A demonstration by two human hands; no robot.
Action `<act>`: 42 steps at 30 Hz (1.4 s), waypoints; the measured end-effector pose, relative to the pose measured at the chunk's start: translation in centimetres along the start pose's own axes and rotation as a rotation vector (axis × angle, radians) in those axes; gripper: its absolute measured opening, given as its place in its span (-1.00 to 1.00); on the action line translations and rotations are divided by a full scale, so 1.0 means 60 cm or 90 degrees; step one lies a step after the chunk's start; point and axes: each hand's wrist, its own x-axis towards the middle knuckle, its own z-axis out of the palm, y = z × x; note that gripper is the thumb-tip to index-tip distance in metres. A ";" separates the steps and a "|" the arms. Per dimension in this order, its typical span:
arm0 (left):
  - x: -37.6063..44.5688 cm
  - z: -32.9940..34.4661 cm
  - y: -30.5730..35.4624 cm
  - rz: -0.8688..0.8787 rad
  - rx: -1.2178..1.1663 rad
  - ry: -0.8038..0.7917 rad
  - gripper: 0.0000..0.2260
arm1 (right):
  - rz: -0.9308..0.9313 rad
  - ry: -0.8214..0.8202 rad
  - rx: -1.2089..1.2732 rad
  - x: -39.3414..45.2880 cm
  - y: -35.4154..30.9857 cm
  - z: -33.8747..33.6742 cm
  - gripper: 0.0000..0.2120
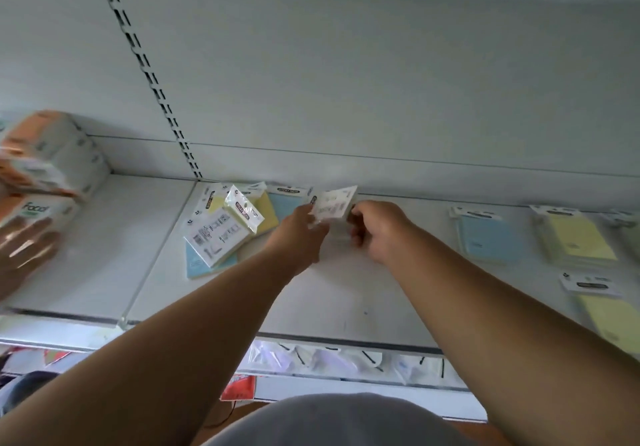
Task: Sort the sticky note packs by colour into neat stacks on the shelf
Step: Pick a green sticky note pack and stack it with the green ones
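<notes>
Hands meet mid-shelf: left hand [300, 234] pinches a face-down sticky note pack [333, 206], right hand [375, 231] curled at its far edge; sorted blue stack [488, 241] lies rightward, nearer the right hand.

Orange-and-white tissue packs [45, 165] are stacked at the left edge of the frame; a red tag [238, 387] is seen at lower centre.
</notes>
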 end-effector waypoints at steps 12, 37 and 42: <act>-0.015 0.078 0.034 -0.159 -0.552 -0.050 -0.90 | -0.214 0.155 -0.238 -0.059 0.062 -0.103 -0.78; -0.214 0.697 0.350 0.136 0.272 -0.274 -0.78 | -0.267 0.303 -0.093 -0.112 0.059 -0.869 -0.72; -0.207 0.740 0.377 0.180 0.496 -0.202 -0.77 | -0.285 0.296 -0.398 -0.072 0.051 -0.905 -0.75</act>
